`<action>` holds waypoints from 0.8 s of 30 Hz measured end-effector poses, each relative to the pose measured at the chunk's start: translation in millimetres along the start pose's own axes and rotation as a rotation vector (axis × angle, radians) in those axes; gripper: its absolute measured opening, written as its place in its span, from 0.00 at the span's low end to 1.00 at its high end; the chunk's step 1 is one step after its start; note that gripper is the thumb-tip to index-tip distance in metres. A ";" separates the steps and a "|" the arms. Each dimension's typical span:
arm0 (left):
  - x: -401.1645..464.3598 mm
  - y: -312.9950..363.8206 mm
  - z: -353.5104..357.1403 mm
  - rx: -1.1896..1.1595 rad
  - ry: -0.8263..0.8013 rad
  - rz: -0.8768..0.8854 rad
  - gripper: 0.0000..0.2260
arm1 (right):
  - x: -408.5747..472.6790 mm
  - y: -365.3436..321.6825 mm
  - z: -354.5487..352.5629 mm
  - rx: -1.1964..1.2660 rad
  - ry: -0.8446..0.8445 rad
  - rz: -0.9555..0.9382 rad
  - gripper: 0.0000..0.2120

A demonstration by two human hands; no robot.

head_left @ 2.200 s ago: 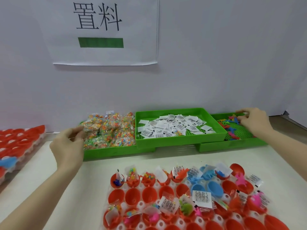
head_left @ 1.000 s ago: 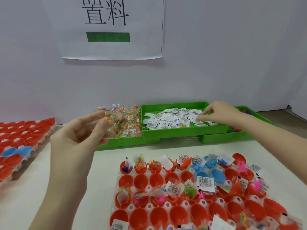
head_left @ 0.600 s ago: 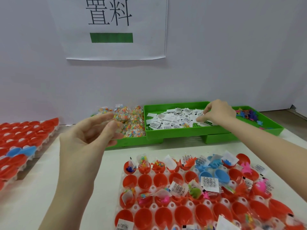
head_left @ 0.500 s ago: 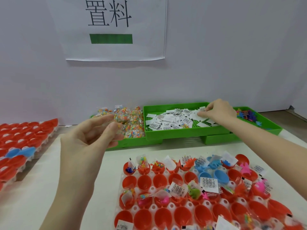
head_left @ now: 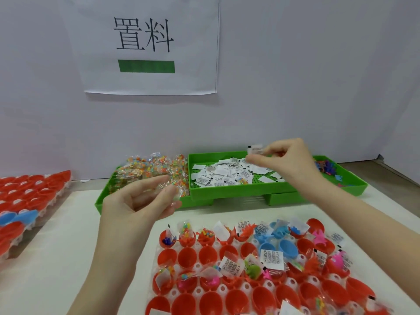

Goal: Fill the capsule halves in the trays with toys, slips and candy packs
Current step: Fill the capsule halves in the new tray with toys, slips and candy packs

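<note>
Slip (head_left: 255, 148) sits pinched between thumb and fingertips of the right hand (head_left: 286, 160), lifted just above the middle green bin (head_left: 236, 192); that grip is closed tight on the paper, the other fingers curled under. Below and to the left of this grip the loose slips (head_left: 225, 176) lie heaped in the bin. To its right, partly behind the wrist, a second green bin (head_left: 350, 185) holds small coloured toys (head_left: 325, 167).

The left hand (head_left: 141, 205) is raised palm inward, thumb and fingers bent toward each other around a clear candy pack (head_left: 159, 189); the pack is blurred, so the exact contact cannot be told, but the fingers close on it. Just behind this grip the candy packs (head_left: 150, 169) pile in the left green bin (head_left: 102, 201).

Below both hands, near the viewer, a clear tray (head_left: 197, 267) rests on the white surface (head_left: 68, 246) with rows of red capsule halves (head_left: 186, 258) and a couple of blue ones (head_left: 287, 248). Many halves in the far rows and on the right hold slips, toys or candy; several in the left and near rows are bare inside.

Well left of the left grip, another tray of red halves (head_left: 29, 192) sits at the surface's edge. On the wall behind hangs a white sign (head_left: 150, 46) with black characters and a green bar.
</note>
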State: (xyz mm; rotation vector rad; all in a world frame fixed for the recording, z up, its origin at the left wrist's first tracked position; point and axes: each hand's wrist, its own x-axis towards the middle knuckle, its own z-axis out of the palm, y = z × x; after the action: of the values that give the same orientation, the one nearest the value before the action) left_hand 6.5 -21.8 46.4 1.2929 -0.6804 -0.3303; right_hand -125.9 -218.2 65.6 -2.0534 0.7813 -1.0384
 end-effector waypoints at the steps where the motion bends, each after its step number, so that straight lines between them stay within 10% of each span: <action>1: -2.2 1.6 3.2 -0.005 -0.024 -0.021 0.06 | -17.0 -13.8 2.9 0.130 -0.082 0.010 0.11; 5: -16.0 14.1 20.4 -0.036 -0.139 -0.079 0.11 | -72.0 -46.5 16.5 0.308 -0.356 0.022 0.14; 15: -72.6 36.0 20.1 -0.014 -0.277 -0.156 0.08 | -124.1 -61.0 3.4 0.055 -0.158 -0.156 0.14; 24: -116.6 34.7 -14.7 0.113 -0.168 -0.211 0.08 | -163.2 -76.0 -10.1 0.267 -0.645 0.086 0.16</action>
State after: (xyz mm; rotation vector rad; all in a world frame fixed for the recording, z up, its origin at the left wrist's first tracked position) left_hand -78.4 66.7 45.5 1.4595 -0.7131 -0.5845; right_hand -200.5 -54.1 61.0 -1.9276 0.3653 -0.3578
